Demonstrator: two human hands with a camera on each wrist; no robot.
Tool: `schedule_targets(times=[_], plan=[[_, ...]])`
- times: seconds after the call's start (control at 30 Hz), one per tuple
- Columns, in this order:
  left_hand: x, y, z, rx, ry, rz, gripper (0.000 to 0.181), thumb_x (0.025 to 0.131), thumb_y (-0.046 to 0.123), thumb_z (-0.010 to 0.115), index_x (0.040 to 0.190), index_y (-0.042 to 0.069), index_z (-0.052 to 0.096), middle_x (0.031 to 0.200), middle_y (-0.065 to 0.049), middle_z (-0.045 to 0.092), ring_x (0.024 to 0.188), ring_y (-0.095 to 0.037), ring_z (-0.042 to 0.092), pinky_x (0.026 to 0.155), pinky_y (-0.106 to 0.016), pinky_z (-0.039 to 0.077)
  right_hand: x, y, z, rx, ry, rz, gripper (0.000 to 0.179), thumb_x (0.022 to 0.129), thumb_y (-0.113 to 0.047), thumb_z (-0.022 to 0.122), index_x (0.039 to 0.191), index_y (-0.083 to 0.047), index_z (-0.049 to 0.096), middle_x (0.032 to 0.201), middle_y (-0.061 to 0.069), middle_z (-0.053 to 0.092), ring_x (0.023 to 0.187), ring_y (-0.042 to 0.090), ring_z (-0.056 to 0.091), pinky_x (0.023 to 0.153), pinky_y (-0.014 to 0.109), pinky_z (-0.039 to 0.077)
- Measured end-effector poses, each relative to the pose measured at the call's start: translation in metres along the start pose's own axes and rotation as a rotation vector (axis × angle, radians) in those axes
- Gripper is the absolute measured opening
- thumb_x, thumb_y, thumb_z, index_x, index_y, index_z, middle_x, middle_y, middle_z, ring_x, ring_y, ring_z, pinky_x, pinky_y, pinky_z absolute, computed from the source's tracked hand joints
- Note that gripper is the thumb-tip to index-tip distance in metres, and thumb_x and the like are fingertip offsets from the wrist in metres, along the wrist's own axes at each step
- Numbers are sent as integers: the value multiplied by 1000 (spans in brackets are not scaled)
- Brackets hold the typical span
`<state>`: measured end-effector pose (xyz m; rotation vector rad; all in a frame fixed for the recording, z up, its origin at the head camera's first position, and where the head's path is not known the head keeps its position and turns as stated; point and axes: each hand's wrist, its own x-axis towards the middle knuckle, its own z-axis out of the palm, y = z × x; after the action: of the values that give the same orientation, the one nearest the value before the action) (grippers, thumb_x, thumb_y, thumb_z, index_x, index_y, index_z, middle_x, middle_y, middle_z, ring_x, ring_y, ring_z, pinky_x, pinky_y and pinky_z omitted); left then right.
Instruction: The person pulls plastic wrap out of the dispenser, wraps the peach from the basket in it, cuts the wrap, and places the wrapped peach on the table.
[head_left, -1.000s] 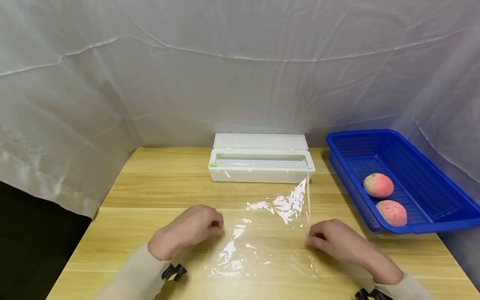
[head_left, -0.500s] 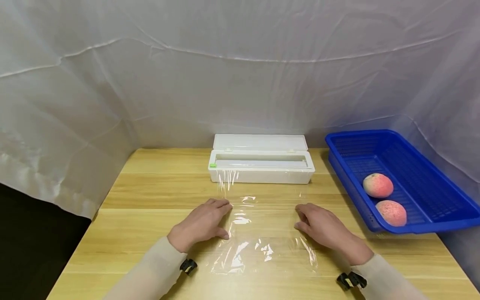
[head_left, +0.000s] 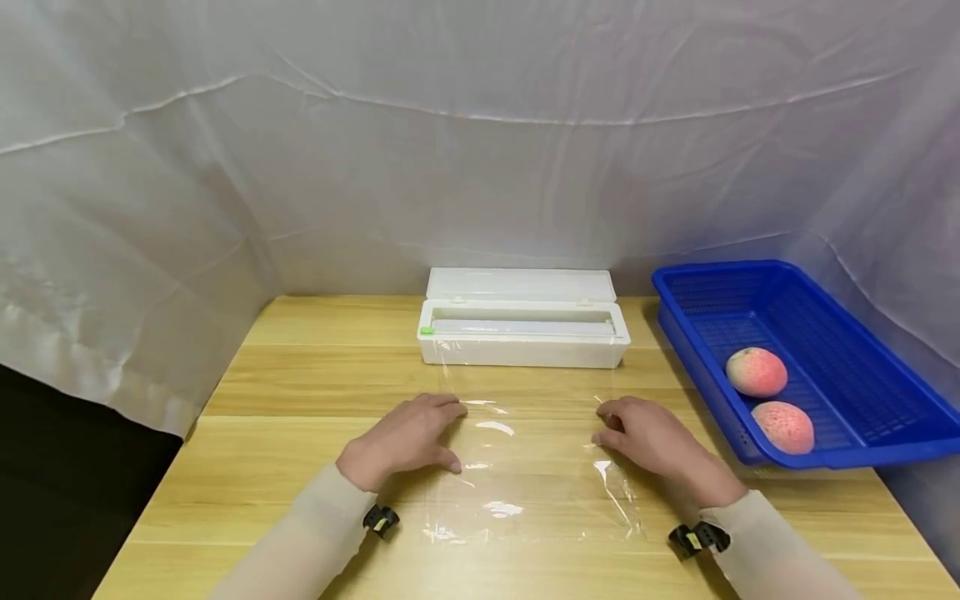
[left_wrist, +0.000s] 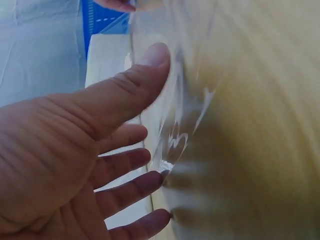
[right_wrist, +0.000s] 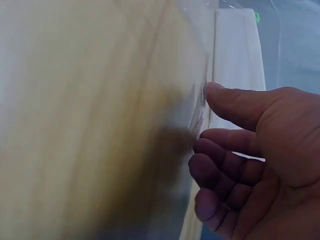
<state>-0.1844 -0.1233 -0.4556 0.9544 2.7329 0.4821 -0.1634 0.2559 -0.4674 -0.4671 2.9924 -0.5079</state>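
Observation:
A clear sheet of cling film (head_left: 502, 508) lies on the wooden table, stretching from the front of a white cling film box (head_left: 525, 352) whose lid stands raised. My left hand (head_left: 408, 437) is at the film's left edge, fingers spread and thumb apart. In the left wrist view, the fingertips (left_wrist: 162, 217) touch or nearly touch the wrinkled film edge. At the opposite edge is my right hand (head_left: 648, 437), its fingers loosely bent. The right wrist view shows the thumb (right_wrist: 235, 102) and index finger apart beside the film's edge.
A blue plastic basket (head_left: 697, 375) on the right holds two peaches, one peach (head_left: 756, 372) behind the other peach (head_left: 783, 427). A small green piece (head_left: 427, 331) sits on the box's left end. Grey cloth (head_left: 480, 167) hangs behind the table.
A second ago both hands were lower and farther apart, with fingers curled at the film's edges. They moved inward and forward, and their fingers loosened. The film's shine and wrinkles have shifted.

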Motion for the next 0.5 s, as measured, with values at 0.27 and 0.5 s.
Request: schedule_targets(times=[0.27,0.5], plan=[[5,-11,0,66,166,28,59,82,31,91,131,6,71,136,-14,66,124,-34,59,109,-49,50,16,1,-3,22,92,47,31,96,-27,77,120,-7,74,86,-6,65,78,13,59,74,39,52],[11,-16,-1,18,93,-31,83,81,37,92,148,3,57,156,-18,52,143,-38,49,119,-53,42,24,3,0,4,79,60,37,98,-26,73,128,-6,68,87,-5,63,83,16,59,76,43,52]])
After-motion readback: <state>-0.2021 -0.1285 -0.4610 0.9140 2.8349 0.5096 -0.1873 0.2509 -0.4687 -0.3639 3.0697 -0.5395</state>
